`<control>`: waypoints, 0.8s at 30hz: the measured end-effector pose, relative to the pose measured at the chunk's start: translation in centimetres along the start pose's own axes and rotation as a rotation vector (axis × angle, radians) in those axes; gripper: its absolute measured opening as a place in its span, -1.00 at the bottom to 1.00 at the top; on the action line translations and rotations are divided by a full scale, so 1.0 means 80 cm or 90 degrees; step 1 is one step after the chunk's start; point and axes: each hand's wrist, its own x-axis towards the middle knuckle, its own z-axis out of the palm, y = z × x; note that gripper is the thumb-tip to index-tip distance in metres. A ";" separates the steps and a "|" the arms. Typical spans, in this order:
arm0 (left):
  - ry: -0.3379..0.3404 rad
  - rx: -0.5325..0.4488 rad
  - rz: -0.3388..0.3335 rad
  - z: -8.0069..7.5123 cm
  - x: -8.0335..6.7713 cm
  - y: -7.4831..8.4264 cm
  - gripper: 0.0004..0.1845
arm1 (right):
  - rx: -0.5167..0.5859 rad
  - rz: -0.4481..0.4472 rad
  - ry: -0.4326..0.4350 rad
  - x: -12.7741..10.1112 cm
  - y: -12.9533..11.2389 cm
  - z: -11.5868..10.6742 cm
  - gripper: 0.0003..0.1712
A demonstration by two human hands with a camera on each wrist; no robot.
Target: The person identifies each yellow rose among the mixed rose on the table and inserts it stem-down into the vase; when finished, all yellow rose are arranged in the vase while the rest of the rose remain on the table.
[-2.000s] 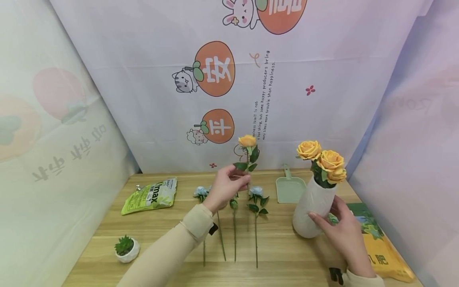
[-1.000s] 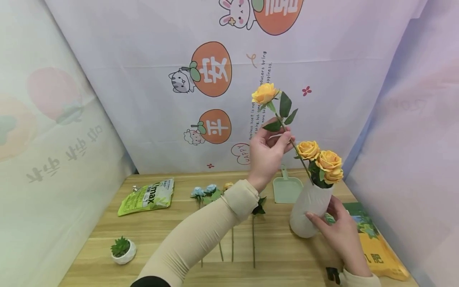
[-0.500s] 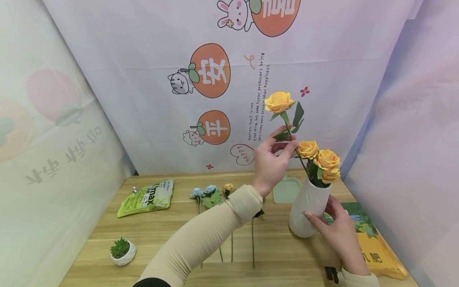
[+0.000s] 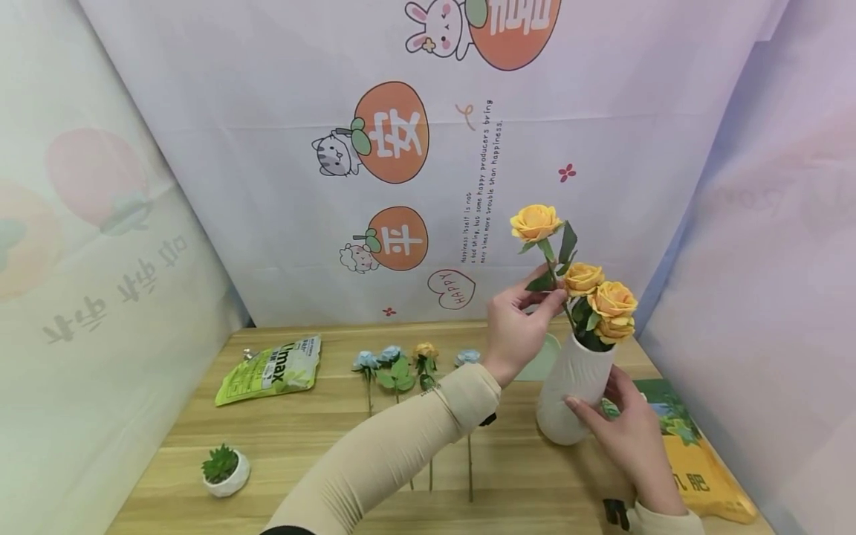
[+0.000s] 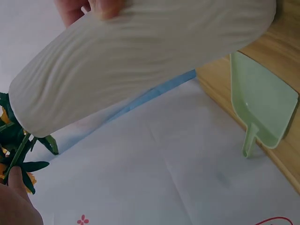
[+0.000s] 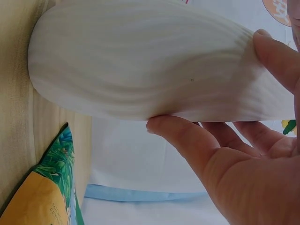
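Wooden table [image 4: 301, 431], left hand [image 4: 518, 331] fingers pinching rose stem [image 4: 553, 279], right hand [image 4: 618, 431] gripping vase [image 4: 571, 386], left-wrist view shows scoop [image 5: 262, 108]

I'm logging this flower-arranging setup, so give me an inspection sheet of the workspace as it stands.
Surface: wooden table, light grain.
Job's things: orange rose, stem at the mouth of the white vase, which already holds three orange roses.
Clutter: loose flower stems, green pouch, potted succulent, green scoop, yellow bag.
Grips: left hand pinches the rose's stem; right hand holds the vase.
Cables: nothing seen.
Surroundings: printed cloth backdrop.
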 end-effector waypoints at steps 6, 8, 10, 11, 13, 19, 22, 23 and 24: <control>-0.014 0.031 -0.001 0.011 -0.015 -0.016 -0.56 | -0.005 -0.016 0.007 0.000 0.003 0.002 0.00; -0.014 0.041 -0.003 0.013 -0.021 -0.019 -0.56 | -0.005 -0.022 0.009 0.001 0.004 0.002 -0.01; -0.013 0.046 -0.010 0.015 -0.026 -0.022 -0.57 | -0.001 -0.023 0.009 0.002 0.004 0.003 -0.01; -0.013 0.048 -0.013 0.016 -0.028 -0.023 -0.57 | 0.002 -0.023 0.009 0.002 0.004 0.003 0.00; -0.018 0.052 -0.019 0.016 -0.029 -0.025 -0.58 | 0.006 -0.022 0.007 0.002 0.004 0.003 0.00; -0.029 0.033 -0.047 0.007 -0.025 -0.023 -0.55 | 0.010 -0.015 0.001 0.002 0.005 0.003 0.02; -0.040 0.018 -0.053 0.000 -0.021 -0.018 -0.55 | 0.009 -0.010 -0.003 0.002 0.005 0.002 0.02; -0.044 0.014 -0.052 -0.003 -0.019 -0.016 -0.55 | 0.009 -0.008 -0.005 0.002 0.006 0.002 0.02; -0.049 0.010 -0.051 -0.005 -0.018 -0.014 -0.56 | 0.010 -0.006 -0.006 0.002 0.006 0.002 0.03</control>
